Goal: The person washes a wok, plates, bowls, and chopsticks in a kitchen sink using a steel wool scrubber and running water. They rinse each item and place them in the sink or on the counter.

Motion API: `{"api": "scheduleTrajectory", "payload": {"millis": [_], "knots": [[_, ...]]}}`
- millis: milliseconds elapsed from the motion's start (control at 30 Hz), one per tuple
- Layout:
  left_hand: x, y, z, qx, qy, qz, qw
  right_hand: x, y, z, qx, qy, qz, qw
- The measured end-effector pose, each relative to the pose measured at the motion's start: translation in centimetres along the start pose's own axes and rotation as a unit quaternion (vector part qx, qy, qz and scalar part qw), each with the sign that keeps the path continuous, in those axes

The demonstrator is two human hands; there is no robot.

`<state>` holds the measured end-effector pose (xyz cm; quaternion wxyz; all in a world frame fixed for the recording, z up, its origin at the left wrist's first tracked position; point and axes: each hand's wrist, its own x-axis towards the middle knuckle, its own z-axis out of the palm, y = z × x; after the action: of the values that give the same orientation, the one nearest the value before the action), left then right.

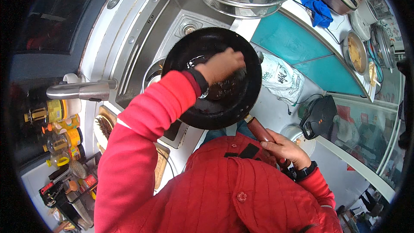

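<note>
A black wok with a wet, glistening inside is held tilted over the near right edge of the stainless steel sink. My right hand grips its reddish-brown handle. Inside the pan, my left hand is bent down toward the wet surface, its fingers curled and blurred. Something greyish shows faintly below the fingertips, too unclear to name. Part of a metal bowl in the sink peeks out from behind the wok's left rim. The drain is visible beyond the pan.
A stacked metal steamer overhangs the sink's far end. At left are a faucet, several bottles and a utensil rack. A white printed sack stands right of the wok, near a black appliance. A bowl of food sits on the right counter.
</note>
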<state>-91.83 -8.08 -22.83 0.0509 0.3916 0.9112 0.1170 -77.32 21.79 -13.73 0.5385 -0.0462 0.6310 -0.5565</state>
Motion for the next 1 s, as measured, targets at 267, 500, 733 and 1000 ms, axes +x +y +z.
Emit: {"api": "scheduleTrajectory", "payload": {"millis": [267,500,733,1000], "knots": [[-9.1,-3.4,-1.9,0.132,-0.164,-0.155,0.965,-0.5,-0.9,-0.5,0.081,-0.032,0.086,0.992],[-9.2,4.6,-0.1,-0.275,-0.157,-0.125,0.94,0.2,-1.0,-0.3,0.022,-0.034,0.071,0.997],[-5.5,0.4,-0.5,-0.499,0.248,-0.445,0.701,-0.1,-1.3,-0.5,0.014,-0.039,0.046,0.998],[1.9,0.9,-0.3,-0.507,0.385,-0.409,0.654,0.2,-1.5,-0.8,-0.038,-0.05,0.077,0.995]]}}
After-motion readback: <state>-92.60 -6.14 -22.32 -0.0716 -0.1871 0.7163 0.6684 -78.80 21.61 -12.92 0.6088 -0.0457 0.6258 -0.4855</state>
